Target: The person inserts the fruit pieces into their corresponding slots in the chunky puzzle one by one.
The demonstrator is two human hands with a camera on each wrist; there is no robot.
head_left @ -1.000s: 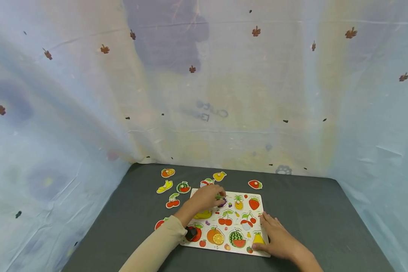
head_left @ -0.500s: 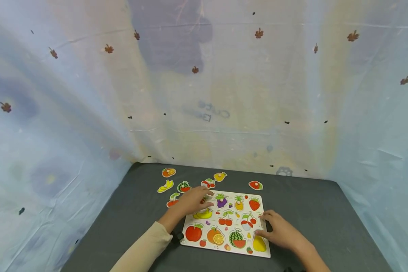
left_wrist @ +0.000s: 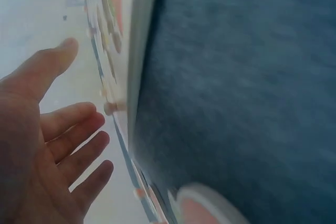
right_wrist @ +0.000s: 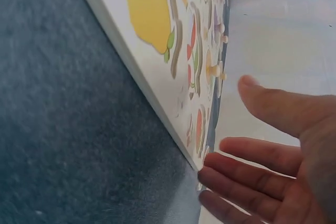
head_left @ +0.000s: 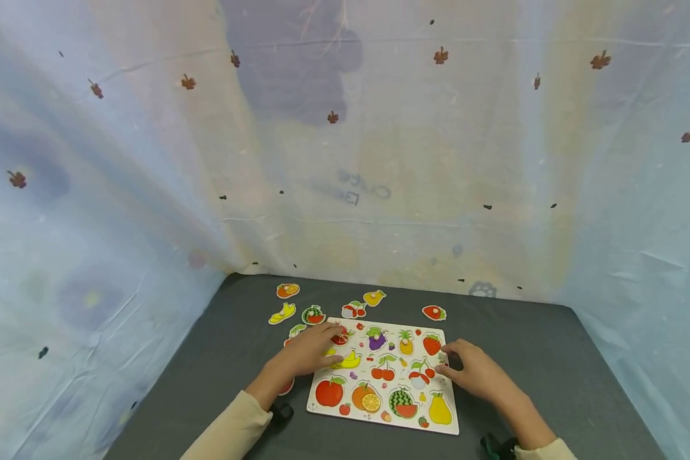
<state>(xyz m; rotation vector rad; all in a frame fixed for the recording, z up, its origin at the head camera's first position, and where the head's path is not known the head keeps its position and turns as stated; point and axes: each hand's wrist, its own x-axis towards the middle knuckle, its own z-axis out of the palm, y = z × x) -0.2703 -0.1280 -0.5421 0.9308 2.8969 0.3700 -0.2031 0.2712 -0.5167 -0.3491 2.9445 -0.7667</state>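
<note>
The board (head_left: 385, 397) lies flat on the table (head_left: 563, 377) between left hand (head_left: 308, 350) and right hand (head_left: 476, 370), both spread, gripping nothing; fingertip contact is unclear. Probably stiff and light, it suits edge holds.

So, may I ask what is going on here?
A person's left hand is over the left side of a fruit puzzle board, the right hand at its right edge, neither holding a piece. The grape piece and pineapple piece sit in their slots; an orange piece, a banana piece and a strawberry piece lie loose on the dark table.
</note>
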